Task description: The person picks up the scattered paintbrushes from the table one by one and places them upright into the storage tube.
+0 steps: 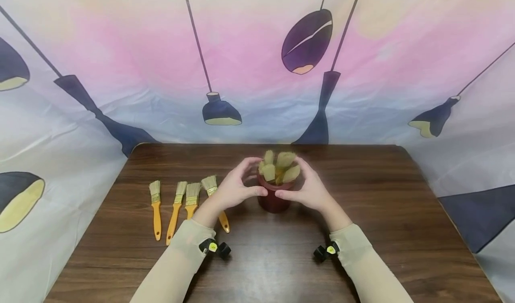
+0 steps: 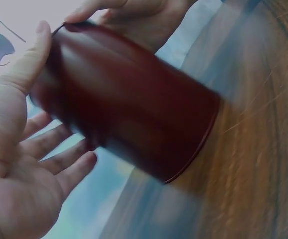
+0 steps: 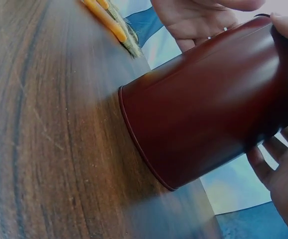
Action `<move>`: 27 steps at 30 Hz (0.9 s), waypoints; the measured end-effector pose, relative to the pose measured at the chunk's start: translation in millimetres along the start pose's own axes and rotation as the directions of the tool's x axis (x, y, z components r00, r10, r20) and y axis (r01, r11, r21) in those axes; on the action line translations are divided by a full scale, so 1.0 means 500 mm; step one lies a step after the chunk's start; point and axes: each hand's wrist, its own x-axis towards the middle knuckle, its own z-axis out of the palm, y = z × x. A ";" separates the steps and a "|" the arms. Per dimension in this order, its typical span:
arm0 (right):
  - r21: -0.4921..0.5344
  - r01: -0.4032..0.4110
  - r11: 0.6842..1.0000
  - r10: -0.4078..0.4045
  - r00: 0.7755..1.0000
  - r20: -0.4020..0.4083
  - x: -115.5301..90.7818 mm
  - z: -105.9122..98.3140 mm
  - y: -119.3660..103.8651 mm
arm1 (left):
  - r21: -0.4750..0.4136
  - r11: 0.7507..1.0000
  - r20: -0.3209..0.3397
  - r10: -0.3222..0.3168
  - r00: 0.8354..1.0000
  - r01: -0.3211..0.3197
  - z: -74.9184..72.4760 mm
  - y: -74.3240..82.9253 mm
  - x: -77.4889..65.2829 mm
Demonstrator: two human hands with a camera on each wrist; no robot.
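Note:
A dark red cylindrical cup (image 1: 275,202) stands upright near the middle of the table, several paintbrushes (image 1: 285,159) inside it with their pale bristles up and blurred. My left hand (image 1: 233,189) holds the cup from the left, thumb at the rim and fingers round the far side. From the right, my right hand (image 1: 314,189) holds it the same way. Both wrist views show the cup's smooth wall between the two hands; whether its base touches the table I cannot tell.
Several paintbrushes with orange handles (image 1: 157,220) lie on the brown wooden table (image 1: 273,267) to the left, bristles pointing away. My left forearm partly covers some of them. Behind the table hangs a cloth (image 1: 257,61) printed with lamps.

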 end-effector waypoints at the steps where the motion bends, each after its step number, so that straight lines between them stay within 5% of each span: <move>1: 0.009 -0.009 1.000 0.009 1.000 0.002 -0.001 0.002 -0.001 | 0.022 1.000 0.005 -0.010 1.000 0.010 -0.006 0.002 -0.005; 10: 0.017 -0.085 0.996 0.084 0.996 0.038 -0.010 0.021 -0.006 | 0.158 0.987 -0.068 -0.014 0.998 0.025 -0.073 0.011 -0.080; 14: -0.037 -0.110 0.993 0.111 0.993 0.035 -0.012 0.019 -0.007 | 0.268 0.959 -0.083 -0.069 0.994 0.089 -0.095 0.002 -0.120; 18: -0.068 -0.117 0.991 0.120 0.992 0.034 -0.014 0.013 -0.009 | 0.412 0.895 -0.159 -0.116 0.980 0.172 -0.110 -0.014 -0.160; 24: -0.081 -0.124 0.989 0.127 0.992 0.025 -0.010 0.006 -0.017 | 0.566 0.743 -0.359 -0.169 0.918 0.358 -0.118 -0.016 -0.199; 27: -0.092 -0.128 0.987 0.131 0.991 0.022 -0.007 0.000 -0.021 | 0.586 0.700 -0.397 -0.190 0.898 0.407 -0.111 -0.014 -0.205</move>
